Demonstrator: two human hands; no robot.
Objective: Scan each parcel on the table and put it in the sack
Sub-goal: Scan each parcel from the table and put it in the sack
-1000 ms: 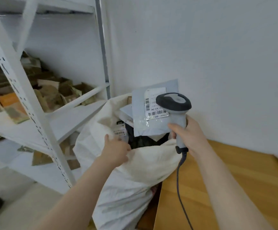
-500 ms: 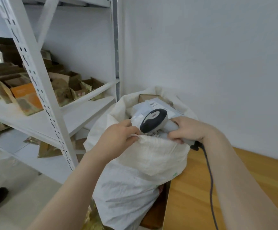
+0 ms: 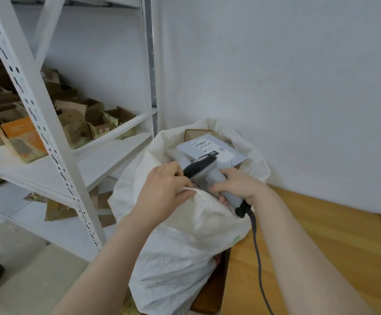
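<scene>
White wall behind everything. At left, white metal shelving, loaded with opened cardboard boxes. At right, wooden bench, running up to the wall. Between shelving and bench, white woven sack, upright, mouth open, touching the bench edge, lower part against a brown carton.

In the sack's mouth, on top of the load, grey parcel, lying flat, white barcode label facing up. Corner of a brown box just behind it.

Both hands at the sack's near rim. Left hand curled over the rim, gripping a fold of the fabric. Right hand wrapped around the grey handle of the scanner, black head tilted down and to the left, at the parcel's near edge, close beside the left hand's fingers. Scanner head touching the parcel or not: impossible to tell.

Dark cable from the scanner's butt, trailing down along the bench edge toward the camera.
</scene>
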